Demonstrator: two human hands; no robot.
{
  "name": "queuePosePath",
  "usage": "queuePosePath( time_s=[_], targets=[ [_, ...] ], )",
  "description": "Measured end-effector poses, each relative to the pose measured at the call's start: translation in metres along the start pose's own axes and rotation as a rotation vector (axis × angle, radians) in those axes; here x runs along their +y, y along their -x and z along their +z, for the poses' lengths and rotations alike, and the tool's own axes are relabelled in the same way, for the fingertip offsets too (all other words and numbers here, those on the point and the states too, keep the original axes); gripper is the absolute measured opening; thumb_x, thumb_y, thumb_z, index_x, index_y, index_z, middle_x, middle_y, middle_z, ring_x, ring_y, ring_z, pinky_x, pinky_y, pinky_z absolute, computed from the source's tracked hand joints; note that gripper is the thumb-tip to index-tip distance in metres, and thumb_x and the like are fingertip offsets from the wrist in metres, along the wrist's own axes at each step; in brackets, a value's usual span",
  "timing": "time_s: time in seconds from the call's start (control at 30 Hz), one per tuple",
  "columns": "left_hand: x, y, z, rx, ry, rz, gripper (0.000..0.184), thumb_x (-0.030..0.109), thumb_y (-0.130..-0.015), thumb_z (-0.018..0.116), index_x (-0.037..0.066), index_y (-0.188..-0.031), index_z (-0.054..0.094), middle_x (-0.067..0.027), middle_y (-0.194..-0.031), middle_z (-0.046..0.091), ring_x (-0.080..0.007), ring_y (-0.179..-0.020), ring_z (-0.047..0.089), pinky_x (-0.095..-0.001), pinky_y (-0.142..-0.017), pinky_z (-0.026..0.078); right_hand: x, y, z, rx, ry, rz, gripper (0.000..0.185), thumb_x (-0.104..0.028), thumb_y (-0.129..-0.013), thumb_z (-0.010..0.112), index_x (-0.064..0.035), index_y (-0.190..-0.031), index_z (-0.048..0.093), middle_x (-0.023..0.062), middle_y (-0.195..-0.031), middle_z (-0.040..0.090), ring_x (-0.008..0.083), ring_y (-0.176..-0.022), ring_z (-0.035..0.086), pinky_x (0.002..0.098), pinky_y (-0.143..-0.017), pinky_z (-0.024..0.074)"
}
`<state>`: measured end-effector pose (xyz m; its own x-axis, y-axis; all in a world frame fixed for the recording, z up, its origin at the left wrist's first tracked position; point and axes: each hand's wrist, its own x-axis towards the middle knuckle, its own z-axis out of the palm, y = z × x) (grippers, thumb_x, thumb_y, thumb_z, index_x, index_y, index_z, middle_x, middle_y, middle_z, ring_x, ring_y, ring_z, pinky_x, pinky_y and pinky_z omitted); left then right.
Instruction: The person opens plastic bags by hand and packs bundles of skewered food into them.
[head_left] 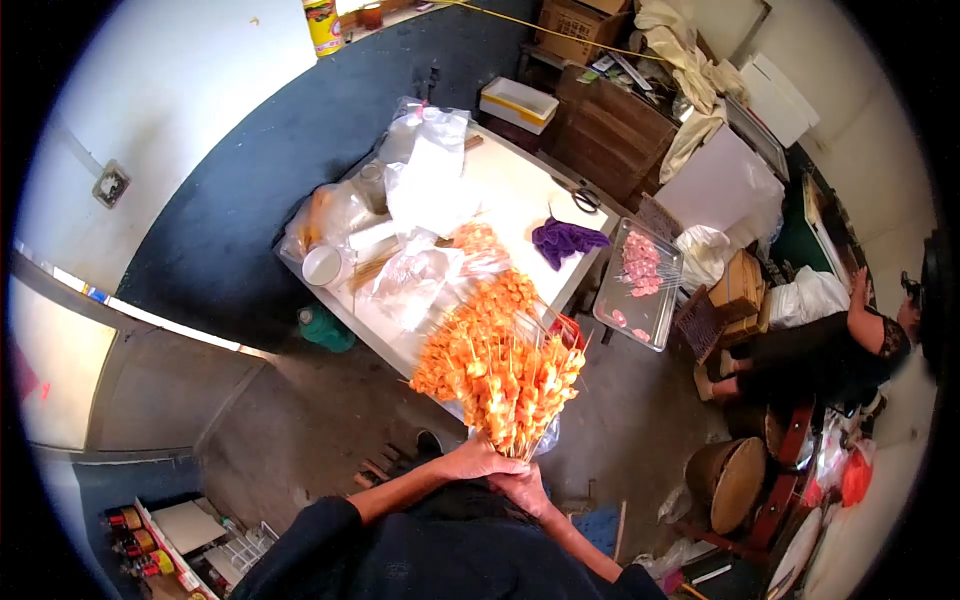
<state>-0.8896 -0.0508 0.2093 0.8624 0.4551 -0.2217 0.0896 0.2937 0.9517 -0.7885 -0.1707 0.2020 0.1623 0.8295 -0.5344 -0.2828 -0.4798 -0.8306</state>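
A large bunch of skewers threaded with orange, sauce-coated pieces stands upright in front of me at the table's near edge. My left hand is closed round the bare stick ends from the left. Lower and to the right, my right hand also wraps the stick ends, close against the left. Some fingers of both hands are hidden by the sticks and by each other. Just behind the bunch, more orange skewers lie on the table beside a clear plastic bag.
The white table carries a purple cloth, scissors, a white cup and plastic bags. To its right, a metal tray holds pink skewers. A green container stands below left. Another person is at far right.
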Motion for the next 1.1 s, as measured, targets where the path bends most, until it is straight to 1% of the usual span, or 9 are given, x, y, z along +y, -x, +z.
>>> queuePosePath(
  time_s=[0.07, 0.17, 0.27, 0.3, 0.6, 0.67, 0.8, 0.97, 1.1],
  targets=[
    [-0.009, -0.001, -0.002, 0.097, 0.068, 0.130, 0.051, 0.017, -0.074, 0.076, 0.002, -0.117, 0.055, -0.0047, -0.111, 0.059, -0.0136, -0.105, 0.052, -0.0319, -0.091, 0.043, -0.009, -0.003, 0.001, 0.019, 0.101, 0.023, 0.008, -0.007, -0.081, 0.067, 0.0000, -0.078, 0.065, 0.0029, -0.066, 0.063, 0.0113, -0.060, 0.059, 0.0272, -0.053, 0.0480],
    [-0.015, 0.007, -0.018, -0.027, 0.068, -0.096, 0.063, 0.024, -0.075, 0.077, 0.003, -0.127, 0.049, -0.0053, -0.116, 0.058, -0.0153, -0.106, 0.052, -0.0327, -0.093, 0.043, -0.004, -0.014, -0.001, -0.003, 0.150, 0.090, 0.017, -0.015, -0.082, 0.066, -0.0013, -0.073, 0.064, 0.0029, -0.061, 0.060, 0.0104, -0.054, 0.056, 0.0257, -0.047, 0.0442],
    [-0.011, 0.035, -0.039, 0.021, -0.285, -0.352, 0.038, 0.031, -0.079, 0.074, -0.001, -0.098, 0.067, -0.0065, -0.084, 0.067, -0.0106, -0.082, 0.059, -0.0278, -0.074, 0.048, -0.010, -0.020, -0.006, 0.008, 0.111, 0.283, 0.016, -0.016, -0.083, 0.066, -0.0023, -0.077, 0.064, 0.0036, -0.060, 0.059, 0.0101, -0.045, 0.052, 0.0241, -0.041, 0.0414],
    [-0.012, 0.048, -0.041, 0.107, -0.293, -0.290, 0.037, 0.036, -0.079, 0.071, -0.001, -0.082, 0.069, -0.0099, -0.072, 0.067, -0.0117, -0.070, 0.060, -0.0292, -0.067, 0.049, -0.015, -0.023, -0.008, 0.026, 0.097, 0.338, 0.014, -0.015, -0.083, 0.067, -0.0027, -0.079, 0.063, 0.0033, -0.058, 0.058, 0.0097, -0.044, 0.051, 0.0239, -0.040, 0.0404],
    [-0.033, 0.121, -0.059, 0.230, -0.218, -0.366, 0.033, 0.033, -0.079, 0.068, 0.000, -0.085, 0.069, -0.0119, -0.072, 0.066, -0.0154, -0.067, 0.061, -0.0320, -0.063, 0.048, -0.069, -0.084, -0.011, -0.060, 0.282, 0.421, 0.011, -0.011, -0.082, 0.065, -0.0049, -0.078, 0.057, 0.0012, -0.054, 0.052, 0.0080, -0.039, 0.044, 0.0241, -0.035, 0.0361],
    [-0.039, 0.129, -0.056, 0.292, -0.222, -0.355, 0.033, 0.033, -0.083, 0.068, 0.000, -0.083, 0.068, -0.0024, -0.069, 0.064, -0.0090, -0.066, 0.055, -0.0303, -0.060, 0.045, -0.079, -0.108, -0.005, -0.137, 0.380, 0.503, 0.011, -0.009, -0.082, 0.064, -0.0041, -0.076, 0.056, 0.0011, -0.053, 0.051, 0.0081, -0.038, 0.043, 0.0248, -0.035, 0.0359],
    [-0.050, 0.144, -0.049, 0.412, -0.105, -0.385, 0.034, 0.034, -0.083, 0.067, 0.000, -0.083, 0.069, -0.0021, -0.068, 0.063, -0.0088, -0.064, 0.054, -0.0295, -0.059, 0.045, -0.096, -0.144, 0.020, -0.233, 0.348, 0.627, 0.021, -0.012, -0.087, 0.059, -0.0037, -0.068, 0.054, 0.0012, -0.052, 0.050, 0.0096, -0.038, 0.042, 0.0259, -0.034, 0.0328],
    [-0.061, 0.159, -0.046, 0.565, -0.035, -0.502, 0.035, 0.037, -0.077, 0.068, 0.004, -0.087, 0.071, -0.0113, -0.077, 0.069, -0.0160, -0.072, 0.065, -0.0310, -0.069, 0.050, -0.094, -0.200, 0.040, -0.359, 0.336, 0.812, 0.022, -0.013, -0.091, 0.055, -0.0036, -0.071, 0.054, 0.0000, -0.050, 0.045, 0.0094, -0.040, 0.039, 0.0259, -0.035, 0.0324],
    [-0.065, 0.167, -0.044, 0.638, 0.029, -0.525, 0.034, 0.037, -0.077, 0.068, 0.004, -0.086, 0.071, -0.0112, -0.077, 0.069, -0.0161, -0.072, 0.065, -0.0307, -0.069, 0.050, -0.089, -0.247, 0.060, -0.323, 0.304, 0.955, 0.016, -0.014, -0.092, 0.050, -0.0045, -0.080, 0.052, -0.0018, -0.051, 0.043, 0.0089, -0.041, 0.037, 0.0261, -0.037, 0.0335]
  ],
)
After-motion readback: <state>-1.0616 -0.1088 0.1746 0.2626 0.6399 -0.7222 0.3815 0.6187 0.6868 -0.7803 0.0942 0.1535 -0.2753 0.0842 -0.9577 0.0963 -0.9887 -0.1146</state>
